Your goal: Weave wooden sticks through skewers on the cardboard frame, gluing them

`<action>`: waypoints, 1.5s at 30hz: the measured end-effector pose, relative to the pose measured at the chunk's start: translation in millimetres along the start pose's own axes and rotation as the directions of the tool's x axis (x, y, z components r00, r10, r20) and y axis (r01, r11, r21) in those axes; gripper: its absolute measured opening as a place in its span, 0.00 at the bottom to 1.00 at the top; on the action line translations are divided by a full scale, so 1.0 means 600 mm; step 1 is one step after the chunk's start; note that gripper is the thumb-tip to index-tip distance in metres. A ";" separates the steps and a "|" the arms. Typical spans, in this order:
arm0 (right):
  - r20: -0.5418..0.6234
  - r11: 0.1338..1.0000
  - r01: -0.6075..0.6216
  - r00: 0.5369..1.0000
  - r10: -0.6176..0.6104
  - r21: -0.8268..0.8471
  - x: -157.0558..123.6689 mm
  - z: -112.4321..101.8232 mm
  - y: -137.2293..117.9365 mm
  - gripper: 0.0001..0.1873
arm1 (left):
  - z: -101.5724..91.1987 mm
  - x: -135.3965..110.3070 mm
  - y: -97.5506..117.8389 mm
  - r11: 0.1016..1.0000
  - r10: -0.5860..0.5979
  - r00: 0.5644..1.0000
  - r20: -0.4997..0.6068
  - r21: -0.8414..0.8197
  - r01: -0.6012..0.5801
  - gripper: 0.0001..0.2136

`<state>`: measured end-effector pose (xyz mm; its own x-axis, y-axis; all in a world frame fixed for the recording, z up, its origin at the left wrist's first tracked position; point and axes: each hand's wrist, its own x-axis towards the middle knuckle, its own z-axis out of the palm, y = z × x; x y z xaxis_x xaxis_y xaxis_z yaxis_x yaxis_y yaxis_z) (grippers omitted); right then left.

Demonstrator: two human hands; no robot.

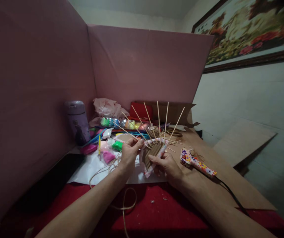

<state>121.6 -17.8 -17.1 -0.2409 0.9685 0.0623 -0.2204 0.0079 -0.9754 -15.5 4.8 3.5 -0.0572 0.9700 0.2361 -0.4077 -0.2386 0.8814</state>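
Observation:
Both hands hold a small woven basket piece (153,152) made of brown cord, with several thin wooden sticks (158,121) fanning upward from it. My left hand (129,153) pinches the piece at its left edge, fingers closed on a stick. My right hand (166,167) grips the lower right rim, fingers curled under it. A tan cord (124,201) trails from the piece across the red cloth (157,215) toward me.
A flower-patterned glue gun (196,162) with a black cable lies right of my hands. A purple flask (78,122), bags of coloured clay (122,124), pink packets and white paper (89,170) crowd the left. Pink boards (142,62) wall off the back and left.

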 end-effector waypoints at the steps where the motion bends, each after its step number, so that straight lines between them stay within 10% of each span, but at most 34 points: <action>1: 0.003 1.000 0.001 1.000 -0.001 0.002 0.000 0.000 0.000 0.16 | 0.000 0.000 -0.001 1.000 0.001 1.000 -0.003 0.000 -0.001 0.12; 45: 0.017 1.000 -0.009 1.000 0.009 0.012 0.000 0.000 0.005 0.16 | -0.003 0.008 -0.005 0.996 0.052 0.999 -0.004 0.071 -0.051 0.14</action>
<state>121.2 -17.5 -19.9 -0.2586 0.9643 0.0574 -0.2293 -0.0035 -0.9733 -15.8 10.0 1.1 -0.0820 0.9566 0.2797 -0.3385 -0.2907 0.8949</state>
